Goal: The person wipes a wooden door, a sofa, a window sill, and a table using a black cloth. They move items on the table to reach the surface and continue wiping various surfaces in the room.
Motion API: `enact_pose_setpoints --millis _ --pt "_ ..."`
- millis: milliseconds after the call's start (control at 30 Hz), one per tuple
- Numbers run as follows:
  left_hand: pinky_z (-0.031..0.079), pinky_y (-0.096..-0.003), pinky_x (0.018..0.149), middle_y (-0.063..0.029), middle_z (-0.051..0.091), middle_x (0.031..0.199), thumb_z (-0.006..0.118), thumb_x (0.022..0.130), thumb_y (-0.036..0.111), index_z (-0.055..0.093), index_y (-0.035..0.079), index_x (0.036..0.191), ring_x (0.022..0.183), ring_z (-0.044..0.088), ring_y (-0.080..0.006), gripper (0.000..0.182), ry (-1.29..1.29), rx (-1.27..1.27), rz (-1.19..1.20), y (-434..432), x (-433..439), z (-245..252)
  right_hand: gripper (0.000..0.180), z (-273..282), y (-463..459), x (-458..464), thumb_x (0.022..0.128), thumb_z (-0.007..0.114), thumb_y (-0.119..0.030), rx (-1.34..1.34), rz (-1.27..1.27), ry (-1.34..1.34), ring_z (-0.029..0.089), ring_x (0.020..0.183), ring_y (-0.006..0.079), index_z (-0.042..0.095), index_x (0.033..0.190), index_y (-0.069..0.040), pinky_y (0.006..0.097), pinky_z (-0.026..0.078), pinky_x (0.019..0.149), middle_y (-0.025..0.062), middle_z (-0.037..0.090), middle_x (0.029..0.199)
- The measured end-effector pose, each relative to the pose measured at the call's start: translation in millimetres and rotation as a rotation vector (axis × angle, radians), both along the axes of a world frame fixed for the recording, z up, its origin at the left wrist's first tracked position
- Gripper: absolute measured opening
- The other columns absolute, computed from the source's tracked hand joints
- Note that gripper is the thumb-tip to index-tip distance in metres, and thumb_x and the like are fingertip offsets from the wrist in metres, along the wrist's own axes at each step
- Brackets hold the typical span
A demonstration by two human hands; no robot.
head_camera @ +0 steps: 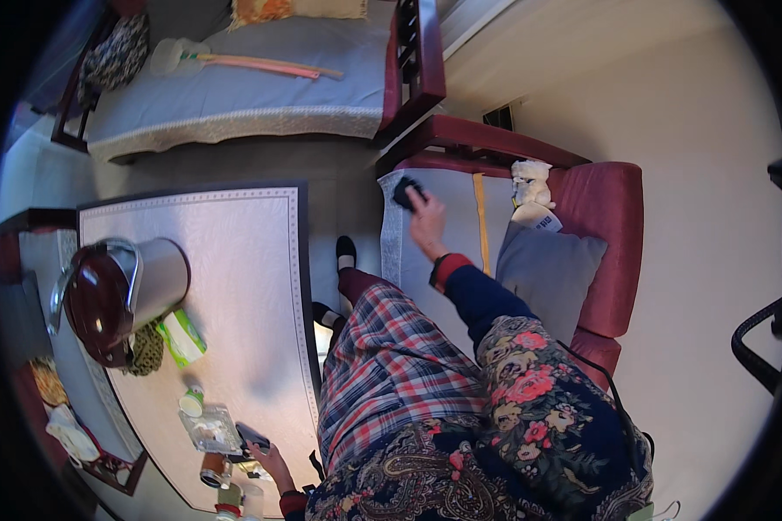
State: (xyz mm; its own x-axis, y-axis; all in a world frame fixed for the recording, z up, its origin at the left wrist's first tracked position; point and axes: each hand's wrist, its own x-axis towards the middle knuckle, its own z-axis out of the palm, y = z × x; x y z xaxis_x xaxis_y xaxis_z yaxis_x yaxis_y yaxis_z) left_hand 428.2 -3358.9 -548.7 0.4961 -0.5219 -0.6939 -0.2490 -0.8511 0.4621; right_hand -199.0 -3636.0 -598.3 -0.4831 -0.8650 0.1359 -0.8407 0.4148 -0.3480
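Note:
My right hand [428,225] is stretched over the covered seat of a red sofa, its fingers closed on a small black item [407,194] that I cannot name exactly. Near the table's front edge, my left hand [270,461] holds a dark, flat object [253,439], perhaps a phone, beside a clear plastic tray [212,428]. Around that hand stand a green and white paper cup [192,402], a jar with brown contents [215,470] and more jars. A yellow strip [481,221] lies across the sofa seat, left of a grey cushion [547,280].
A large dark-red-lidded metal container [159,273] stands on the table [234,260], with a green tissue pack [182,338] beside it. Fly swatters [260,63] lie on another sofa. A white plush toy [532,183] rests against the near sofa's back.

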Motion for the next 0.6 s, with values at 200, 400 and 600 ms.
enact_pose_setpoints --millis 200,400,600 --pt "0.039 -0.0360 0.098 -0.0213 0.028 0.144 0.053 0.085 0.003 0.014 0.011 0.150 0.119 0.044 -0.0301 0.077 0.036 0.013 -0.093 -52.5 -5.8 4.8 0.057 36.8 -45.9 -134.8 0.075 0.058 -0.001 -0.235 -0.173 0.262 0.049 0.103 0.0350 0.058 0.124 -0.030 0.0443 0.042 0.087 0.0097 0.051 0.124" --pt "0.041 -0.0334 0.093 -0.0214 0.028 0.145 0.054 0.085 -0.001 0.015 0.010 0.150 0.117 0.045 -0.0259 0.077 -0.020 0.017 -0.365 -175.8 -75.8 36.5 0.056 21.1 -85.5 -179.0 0.074 0.057 0.000 -0.004 0.003 0.133 0.046 0.109 0.0308 0.060 0.120 -0.033 0.0406 0.041 0.085 0.0059 0.050 0.126" --pt "0.046 -0.0313 0.084 -0.0195 0.030 0.145 0.054 0.085 -0.001 0.019 0.011 0.149 0.097 0.052 -0.0205 0.074 -0.042 -0.148 -0.887 -338.5 -214.5 73.6 0.055 18.3 -74.0 -226.5 0.075 0.056 -0.001 -0.006 -0.095 -0.006 0.046 0.108 0.0283 0.062 0.118 -0.033 0.0400 0.040 0.086 0.0035 0.049 0.129"
